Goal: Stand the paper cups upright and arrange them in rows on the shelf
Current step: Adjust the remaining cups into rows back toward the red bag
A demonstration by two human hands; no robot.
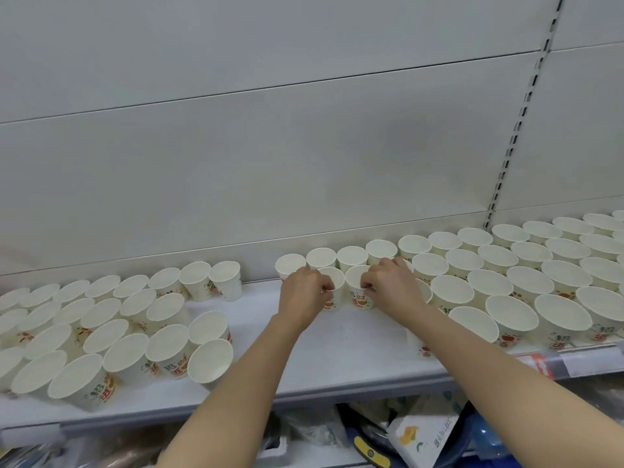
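Two paper cups stand upright side by side near the middle of the white shelf (337, 352), just in front of the back row. The left hand (304, 295) pinches the near rim of the left cup (332, 293) with curled fingers, and the right hand (391, 287) pinches the rim of the right cup (358, 290) the same way; the two cups are almost touching. Behind them a back row of cups (351, 256) runs along the far edge and joins the right block of cups (506, 282), which fills the shelf to the right in tidy rows, all mouths up. To the left, past a bare stretch of shelf, sits the left group of cups (111, 319), also upright but packed less evenly, with printed red and green designs showing on the nearest ones. A grey back panel (270, 146) rises behind the shelf, with a slotted upright rail (520, 123) at the right. Along the near right edge of the shelf runs a price strip (553, 363) with a red label. Below the shelf I can make out a white carton (425, 437) with an orange picture among wrapped goods.
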